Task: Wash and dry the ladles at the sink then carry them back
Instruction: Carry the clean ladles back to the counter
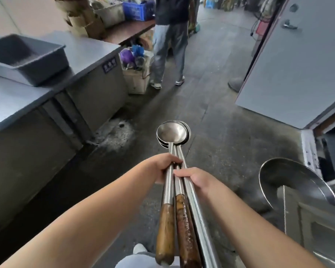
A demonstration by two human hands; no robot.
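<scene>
ladles' (173, 133) handle ends and 2nd person's (170, 41) upper body, cut off by frame edges

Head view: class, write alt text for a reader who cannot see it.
Both hands, left hand and right hand, grip a bundle of long-handled ladles held out over a dark floor. A steel counter with a grey tub is left; another person stands ahead.

ladles (173, 133): shiny smooth metal, worn wooden grips | tub (27, 59): matt grey plastic | floor (211, 113): rough concrete
</scene>
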